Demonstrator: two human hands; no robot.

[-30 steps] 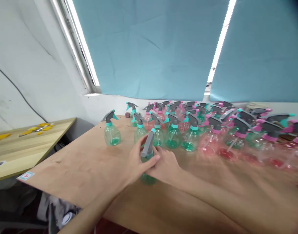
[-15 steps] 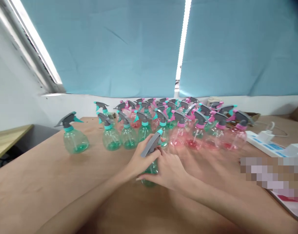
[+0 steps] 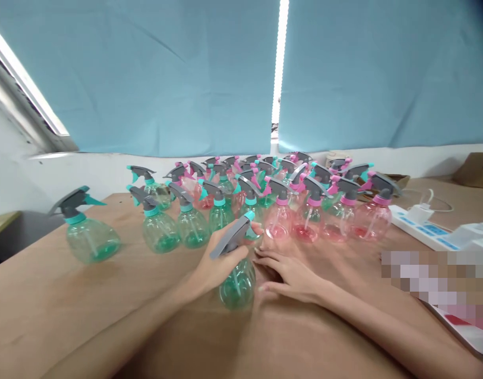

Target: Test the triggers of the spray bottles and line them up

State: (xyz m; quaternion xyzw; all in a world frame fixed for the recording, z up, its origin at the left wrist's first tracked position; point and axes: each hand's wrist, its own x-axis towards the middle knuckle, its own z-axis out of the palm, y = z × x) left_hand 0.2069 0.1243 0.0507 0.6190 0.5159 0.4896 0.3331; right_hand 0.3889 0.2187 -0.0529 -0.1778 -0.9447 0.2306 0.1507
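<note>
A green spray bottle with a grey head and turquoise nozzle stands near the front middle of the table, some green liquid inside. My left hand is wrapped round its neck and spray head, covering the collar. Just right of that bottle, my right hand is open, fingers stretched and pointing left, apart from the bottle. Behind both hands is a row of similar bottles, among them a green spray bottle and a pink spray bottle.
A lone green spray bottle stands at the left. Several more bottles crowd the back. On the right lie a white power strip with plugs and a partly blurred flat object. A brown box sits at the far right.
My right hand has let go of the bottle and moved right, its fingers opening out. My left hand keeps its hold. The view has shifted a little to the right.
</note>
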